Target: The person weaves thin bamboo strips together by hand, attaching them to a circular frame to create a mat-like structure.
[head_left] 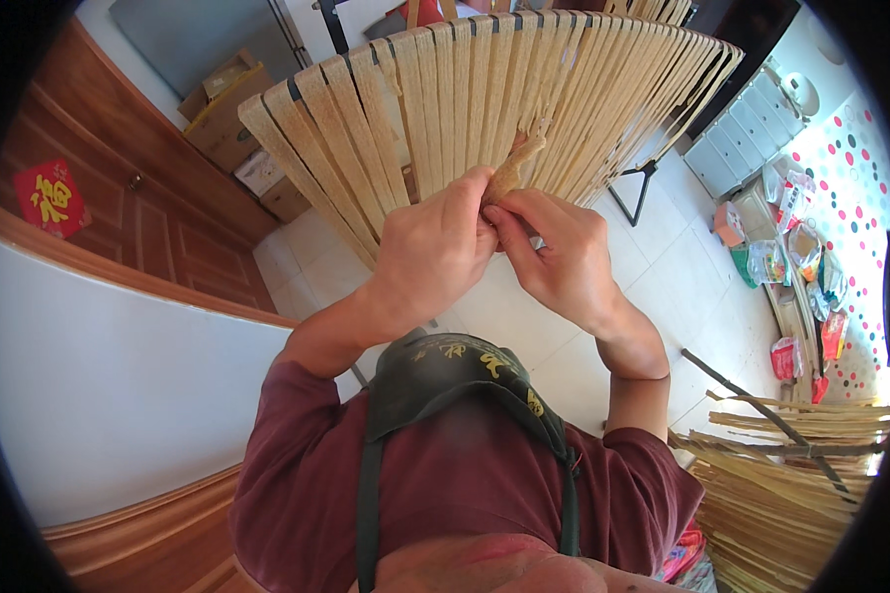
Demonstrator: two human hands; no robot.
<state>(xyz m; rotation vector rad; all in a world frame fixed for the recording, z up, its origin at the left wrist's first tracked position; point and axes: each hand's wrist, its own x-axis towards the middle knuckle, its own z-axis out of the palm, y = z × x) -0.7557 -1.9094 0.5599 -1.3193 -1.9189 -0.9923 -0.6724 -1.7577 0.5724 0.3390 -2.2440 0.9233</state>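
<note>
A tan, rough-edged strip [515, 161] rises from between my two hands, which meet at the middle of the picture. My left hand [438, 240] has its fingers curled closed around the lower part of the strip. My right hand [552, 250] pinches it with thumb and forefinger, against the left fingertips. Just behind them, many long, flat tan strips [435, 109] hang side by side over a curved dark rack, some loose at its right end. Where my fingertips meet is partly hidden.
Wooden doors [89, 148] stand left, with cardboard boxes [227, 119] beyond. At right are a white drawer unit [737, 133] and plastic bags [766, 259] along a spotted wall. More hanging strips [761, 504] and poles [742, 390] lie at lower right, above a tiled floor [677, 267].
</note>
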